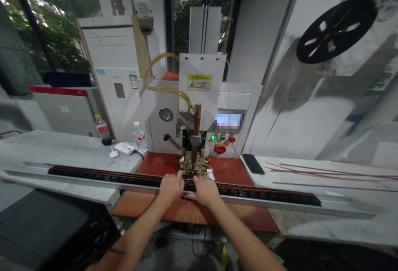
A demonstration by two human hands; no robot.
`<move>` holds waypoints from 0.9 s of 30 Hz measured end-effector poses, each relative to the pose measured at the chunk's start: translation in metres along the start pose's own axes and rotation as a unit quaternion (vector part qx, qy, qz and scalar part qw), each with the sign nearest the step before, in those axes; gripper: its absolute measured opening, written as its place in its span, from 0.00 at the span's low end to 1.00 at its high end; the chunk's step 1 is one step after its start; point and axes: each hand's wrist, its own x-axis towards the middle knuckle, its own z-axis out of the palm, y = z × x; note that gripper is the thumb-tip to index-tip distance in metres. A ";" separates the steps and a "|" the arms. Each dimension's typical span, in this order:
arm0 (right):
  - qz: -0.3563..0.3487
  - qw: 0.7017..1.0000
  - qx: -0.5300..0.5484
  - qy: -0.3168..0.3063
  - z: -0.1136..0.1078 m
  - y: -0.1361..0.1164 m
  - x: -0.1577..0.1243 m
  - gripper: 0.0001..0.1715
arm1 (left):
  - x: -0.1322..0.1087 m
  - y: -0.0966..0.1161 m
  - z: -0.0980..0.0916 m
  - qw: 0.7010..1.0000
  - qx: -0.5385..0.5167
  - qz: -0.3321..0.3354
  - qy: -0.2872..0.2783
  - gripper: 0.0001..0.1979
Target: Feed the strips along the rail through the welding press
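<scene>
A long, pale metal channel [342,209] runs crosswise in front of me. Inside it lies a black segmented strip [273,194] with thin copper-coloured rods along it. My left hand [171,187] is closed over the channel just left of centre, its index finger reaching toward the machine's brass clamp [187,164]. To the right, my right hand [205,190] grips the same channel, thumb at the near side and fingers over the top. Above the clamp, a copper electrode [195,155] comes down from the machine. The fingertips' exact contact is partly hidden.
The white machine [202,65] carries a gauge [166,114], a screen [229,120] and a red knob [220,149]. Two bottles stand left of it, beside a white power bank [124,149]. A black phone [253,164] and several loose copper-coloured rods [314,172] lie on the right.
</scene>
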 end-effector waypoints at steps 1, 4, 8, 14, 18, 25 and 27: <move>-0.001 1.000 -0.002 0.001 -0.001 0.000 0.000 0.40 | 0.000 0.000 0.000 1.000 0.000 0.000 -0.001 0.16; -0.006 1.000 -0.002 -0.008 -0.004 0.001 0.001 0.41 | 0.001 0.001 -0.002 1.000 0.002 -0.007 -0.007 0.16; -0.012 1.000 0.007 -0.013 -0.007 0.007 0.002 0.45 | 0.000 -0.003 -0.004 1.000 0.007 -0.013 -0.008 0.14; -0.005 1.000 -0.003 -0.011 -0.002 0.007 -0.003 0.41 | -0.003 -0.010 -0.005 1.000 0.014 -0.007 0.001 0.13; -0.014 1.000 -0.003 -0.020 -0.002 0.007 -0.003 0.39 | -0.003 -0.009 -0.007 1.000 0.016 -0.009 0.002 0.12; -0.022 0.999 0.007 -0.022 -0.006 -0.005 0.004 0.41 | -0.003 -0.008 -0.006 1.000 0.020 -0.014 0.002 0.12; -0.018 1.000 0.011 -0.008 -0.003 -0.011 0.005 0.40 | -0.003 -0.009 -0.005 1.000 0.021 -0.013 0.002 0.12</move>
